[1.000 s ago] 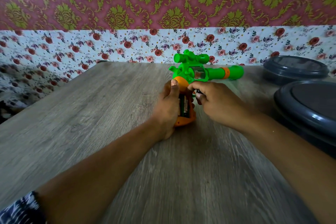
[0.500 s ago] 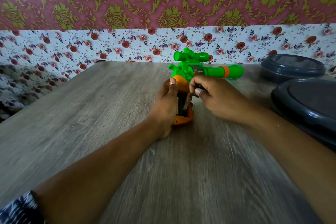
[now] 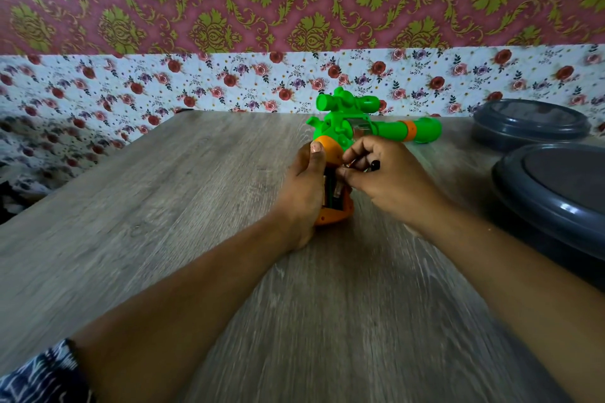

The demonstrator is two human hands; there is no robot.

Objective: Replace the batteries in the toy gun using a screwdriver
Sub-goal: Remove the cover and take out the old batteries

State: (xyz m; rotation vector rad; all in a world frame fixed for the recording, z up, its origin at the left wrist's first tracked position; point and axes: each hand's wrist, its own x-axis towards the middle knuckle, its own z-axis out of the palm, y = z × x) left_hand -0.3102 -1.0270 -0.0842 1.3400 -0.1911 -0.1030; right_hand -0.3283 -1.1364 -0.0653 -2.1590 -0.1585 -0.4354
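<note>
A green toy gun (image 3: 343, 127) with an orange grip stands on the wooden table (image 3: 163, 206), its barrel pointing right. My left hand (image 3: 302, 193) wraps the grip from the left, thumb up on the orange top. The battery compartment (image 3: 331, 198) in the grip faces me and is open. My right hand (image 3: 386, 183) pinches a battery (image 3: 339, 189) that sits tilted in the compartment. A black-ended tool (image 3: 375, 164), probably the screwdriver, pokes out between the fingers of that same hand. The compartment cover is not visible.
Two dark grey lidded containers stand at the right, one (image 3: 530, 124) by the wall, a larger one (image 3: 556, 193) nearer me. A floral-papered wall (image 3: 229, 82) runs along the table's far edge. The table's left edge slants away at the left.
My right hand has shifted down over the open compartment, and the battery has gone from being held above it to leaning inside it. My left hand stays on the grip.
</note>
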